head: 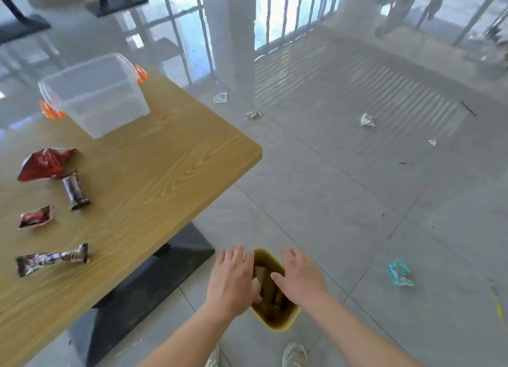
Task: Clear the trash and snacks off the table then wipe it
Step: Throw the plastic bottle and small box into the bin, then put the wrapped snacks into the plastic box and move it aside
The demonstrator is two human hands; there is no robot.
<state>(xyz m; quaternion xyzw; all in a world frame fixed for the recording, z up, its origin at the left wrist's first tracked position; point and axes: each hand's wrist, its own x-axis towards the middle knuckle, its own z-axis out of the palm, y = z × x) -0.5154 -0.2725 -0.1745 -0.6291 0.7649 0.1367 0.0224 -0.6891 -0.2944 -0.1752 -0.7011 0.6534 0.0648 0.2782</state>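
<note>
Currently both hands hover over the yellow bin [275, 318] on the floor just right of the worktop [154, 174] pedestal. Left hand [233, 280] has its fingers [233, 255] spread and flat over the bin's left rim; nothing pinched that can be seen, though the thumb dips inside among crumpled wrappers. Right hand [301, 280] is likewise open, fingers loosely spread over the right rim. Judgement: hands sit above the mouth because the bin is the drop point for trash.

Remaining on the worktop, at its left: red snack bag [46, 164], dark bar wrapper [74, 190] touching its near edge, small red packet [35, 217], long bar wrapper [52, 259] nearest. Clear tub [96, 94] with orange clips stands at the far side, empty, probably meant for snacks. Clearing is unfinished; no cloth visible. Scattered wrappers also lie on the floor [357, 201].
</note>
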